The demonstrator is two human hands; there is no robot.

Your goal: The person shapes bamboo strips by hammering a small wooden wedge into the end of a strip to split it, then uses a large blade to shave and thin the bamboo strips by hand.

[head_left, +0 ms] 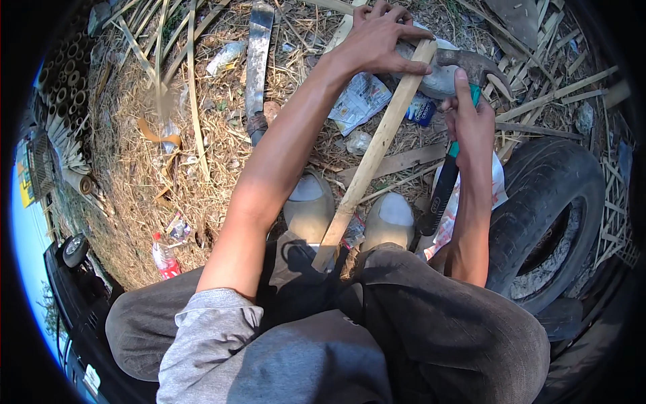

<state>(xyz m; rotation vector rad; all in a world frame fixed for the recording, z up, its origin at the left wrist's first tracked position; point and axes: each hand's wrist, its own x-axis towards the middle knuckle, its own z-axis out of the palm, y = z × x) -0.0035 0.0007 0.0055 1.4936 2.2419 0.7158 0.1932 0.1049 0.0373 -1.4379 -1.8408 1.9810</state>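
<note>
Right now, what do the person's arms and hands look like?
The left hand and right hand wear no gloves. Both forearms are bare, with slim wrists. A short, plain grey sleeve ends above the left elbow; the right sleeve isn't visible.

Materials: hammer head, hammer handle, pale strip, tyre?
Hammer head: likely steel, worn; grey, dull metallic sheen.
Hammer handle: probably rubber or plastic grip, smooth-looking; black with teal sections. Core hidden.
Pale strip: bamboo or wood, apparently unfinished; matte tan, small dark marks.
Tyre: rubber, scuffed; dull black, dusty, grooved tread.
</note>
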